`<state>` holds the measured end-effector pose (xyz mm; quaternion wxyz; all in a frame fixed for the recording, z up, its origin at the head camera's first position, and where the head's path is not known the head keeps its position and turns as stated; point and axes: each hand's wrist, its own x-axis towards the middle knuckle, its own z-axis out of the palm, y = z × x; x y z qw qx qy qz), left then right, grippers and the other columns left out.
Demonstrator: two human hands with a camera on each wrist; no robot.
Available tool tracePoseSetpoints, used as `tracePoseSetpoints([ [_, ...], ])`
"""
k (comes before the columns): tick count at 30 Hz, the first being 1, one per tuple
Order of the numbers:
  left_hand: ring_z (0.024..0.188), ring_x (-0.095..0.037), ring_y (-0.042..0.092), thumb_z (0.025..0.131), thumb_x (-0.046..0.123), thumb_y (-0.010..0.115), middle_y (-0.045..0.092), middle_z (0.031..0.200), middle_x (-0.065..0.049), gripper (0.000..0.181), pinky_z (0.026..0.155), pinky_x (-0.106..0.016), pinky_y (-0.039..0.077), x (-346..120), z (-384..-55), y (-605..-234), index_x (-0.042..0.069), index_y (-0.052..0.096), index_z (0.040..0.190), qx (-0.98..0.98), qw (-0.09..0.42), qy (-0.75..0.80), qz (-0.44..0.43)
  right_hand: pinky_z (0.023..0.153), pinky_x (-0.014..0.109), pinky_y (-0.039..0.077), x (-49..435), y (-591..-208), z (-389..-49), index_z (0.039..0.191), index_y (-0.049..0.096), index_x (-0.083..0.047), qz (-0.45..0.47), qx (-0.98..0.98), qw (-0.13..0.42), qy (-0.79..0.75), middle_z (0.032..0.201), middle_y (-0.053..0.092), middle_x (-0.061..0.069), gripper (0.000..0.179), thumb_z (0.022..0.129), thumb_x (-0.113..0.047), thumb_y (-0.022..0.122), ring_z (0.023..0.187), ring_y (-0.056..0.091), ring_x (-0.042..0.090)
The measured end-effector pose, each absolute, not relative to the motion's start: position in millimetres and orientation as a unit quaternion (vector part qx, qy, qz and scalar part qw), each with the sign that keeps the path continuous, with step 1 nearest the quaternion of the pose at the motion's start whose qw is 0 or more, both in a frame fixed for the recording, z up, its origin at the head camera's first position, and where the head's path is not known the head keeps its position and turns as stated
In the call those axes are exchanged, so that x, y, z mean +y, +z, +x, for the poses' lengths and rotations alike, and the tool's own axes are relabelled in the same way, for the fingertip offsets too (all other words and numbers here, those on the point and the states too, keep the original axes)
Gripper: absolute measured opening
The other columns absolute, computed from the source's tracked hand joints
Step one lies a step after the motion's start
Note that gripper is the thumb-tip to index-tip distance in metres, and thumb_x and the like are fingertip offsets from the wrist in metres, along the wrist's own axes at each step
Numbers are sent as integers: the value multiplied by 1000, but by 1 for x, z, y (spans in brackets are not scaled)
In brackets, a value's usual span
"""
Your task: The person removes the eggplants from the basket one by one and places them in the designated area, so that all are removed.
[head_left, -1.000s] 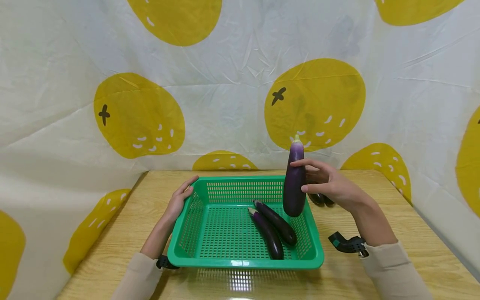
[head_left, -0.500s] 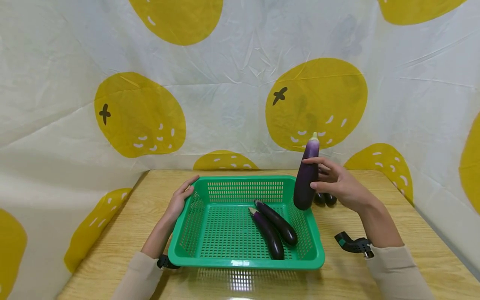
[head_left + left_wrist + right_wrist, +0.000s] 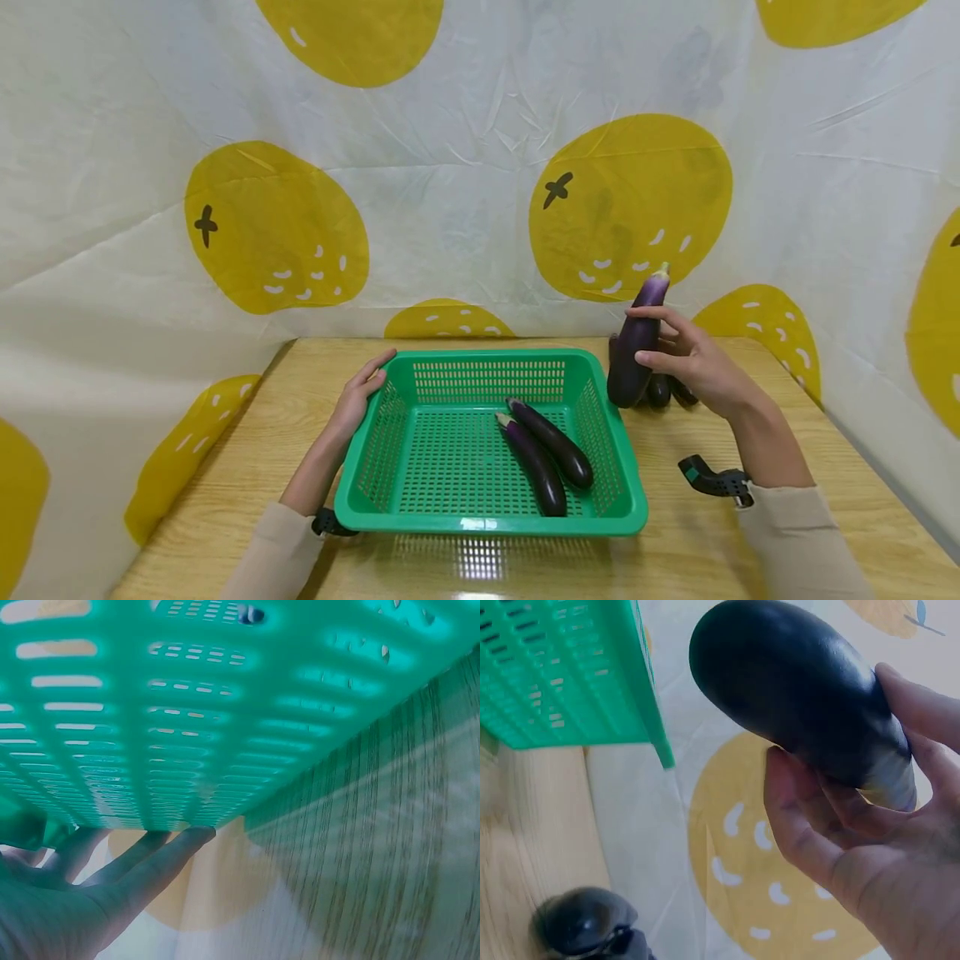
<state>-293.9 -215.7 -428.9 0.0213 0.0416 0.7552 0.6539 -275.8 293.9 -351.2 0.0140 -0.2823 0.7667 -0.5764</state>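
Note:
My right hand (image 3: 697, 364) holds a dark purple eggplant (image 3: 636, 350) between thumb and fingers, its pale stem end up and tilted right. This eggplant is over the right rim of a green plastic basket (image 3: 487, 524). The right wrist view shows the thick end of the eggplant (image 3: 780, 682) pointing away from the hand (image 3: 900, 855). My left hand (image 3: 356, 404) rests against the basket's left side, near the far corner. In the left wrist view, its extended fingers (image 3: 161, 862) touch the perforated wall. Two slimmer eggplants (image 3: 542, 458) lie side by side in the basket's right half.
More eggplants (image 3: 658, 392) lie on the wooden table (image 3: 757, 433) to the right of the basket, partly hidden behind the right hand and the held eggplant. A white cloth with yellow fruit prints (image 3: 450, 225) hangs behind the table.
My right hand has carried the eggplant rightward, from above the basket's right part to its right rim, and the eggplant tilts more. The left hand and basket have stayed put.

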Motion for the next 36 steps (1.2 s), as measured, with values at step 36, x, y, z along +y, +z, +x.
tracePoseSetpoints([
  [36, 111, -5, 58, 115, 26, 34, 40, 164, -16, 49, 89, -16, 45, -216, -294, -428, 15, 37, 162, 763, 14, 644, 53, 64, 34, 34, 348, -381, -290, 111, 43, -13, -187, 756, -37, -626, 115, 42, 4, 21, 103, -2, 59, 72, 47, 13],
])
